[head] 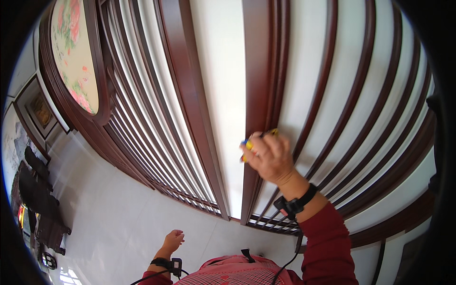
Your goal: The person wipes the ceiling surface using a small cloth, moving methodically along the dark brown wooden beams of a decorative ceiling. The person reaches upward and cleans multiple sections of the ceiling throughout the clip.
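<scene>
My right hand is raised against a dark reddish-brown wooden upright of a slatted screen, its fingers closed on a crumpled multicoloured cloth with blue, yellow and red parts. The hand is slightly blurred, and most of the cloth is hidden inside it. Lower down, my left hand hangs over the pale floor with its fingers loosely curled; no object shows in it. Both wrists wear black straps with small devices and cables.
Slatted wooden panels stand on both sides of a white strip. A floral panel is at the upper left. Dark carved furniture stands on the glossy tiled floor at the far left. A cable hangs beside my right arm.
</scene>
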### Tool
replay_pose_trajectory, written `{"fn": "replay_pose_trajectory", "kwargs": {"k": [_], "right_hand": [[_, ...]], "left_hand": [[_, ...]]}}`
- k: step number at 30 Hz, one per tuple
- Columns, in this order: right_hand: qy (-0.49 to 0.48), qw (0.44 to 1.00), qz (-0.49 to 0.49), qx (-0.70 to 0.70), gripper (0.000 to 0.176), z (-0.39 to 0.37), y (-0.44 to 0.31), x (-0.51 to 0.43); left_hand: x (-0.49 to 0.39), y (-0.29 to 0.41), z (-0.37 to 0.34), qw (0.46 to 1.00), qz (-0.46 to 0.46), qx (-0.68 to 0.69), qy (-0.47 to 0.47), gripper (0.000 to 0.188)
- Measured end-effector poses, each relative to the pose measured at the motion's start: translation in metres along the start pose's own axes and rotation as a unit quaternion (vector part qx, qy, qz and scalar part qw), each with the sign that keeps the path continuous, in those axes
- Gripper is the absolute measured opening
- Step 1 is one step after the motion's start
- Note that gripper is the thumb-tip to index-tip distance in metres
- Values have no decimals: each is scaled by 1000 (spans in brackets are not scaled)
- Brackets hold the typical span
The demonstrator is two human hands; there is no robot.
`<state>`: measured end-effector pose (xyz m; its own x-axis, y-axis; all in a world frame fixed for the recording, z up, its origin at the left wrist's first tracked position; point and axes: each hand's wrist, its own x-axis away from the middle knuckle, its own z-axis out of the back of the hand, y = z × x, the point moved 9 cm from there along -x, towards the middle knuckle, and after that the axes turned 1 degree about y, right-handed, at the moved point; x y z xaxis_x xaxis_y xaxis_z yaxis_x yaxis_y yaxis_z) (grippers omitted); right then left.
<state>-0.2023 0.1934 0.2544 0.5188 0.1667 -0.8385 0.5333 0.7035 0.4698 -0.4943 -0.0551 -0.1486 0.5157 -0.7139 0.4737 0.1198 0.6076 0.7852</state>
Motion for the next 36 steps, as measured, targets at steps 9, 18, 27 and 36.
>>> {"fn": "replay_pose_trajectory", "kwargs": {"k": [9, 18, 27, 36], "right_hand": [[-112, 991, 19, -71, 25, 39, 3, 11], [84, 974, -70, 201, 27, 108, 144, -141], [-43, 985, -125, 114, 28, 51, 61, 22], [-231, 968, -102, -10, 18, -2, -14, 169]], "left_hand": [[-10, 20, -17, 999, -34, -11, -28, 34], [-24, 19, -50, 997, -36, -24, -72, 35], [-28, 0, -46, 996, -9, -63, -69, 34], [-26, -4, -42, 997, -7, -53, -63, 35]]}}
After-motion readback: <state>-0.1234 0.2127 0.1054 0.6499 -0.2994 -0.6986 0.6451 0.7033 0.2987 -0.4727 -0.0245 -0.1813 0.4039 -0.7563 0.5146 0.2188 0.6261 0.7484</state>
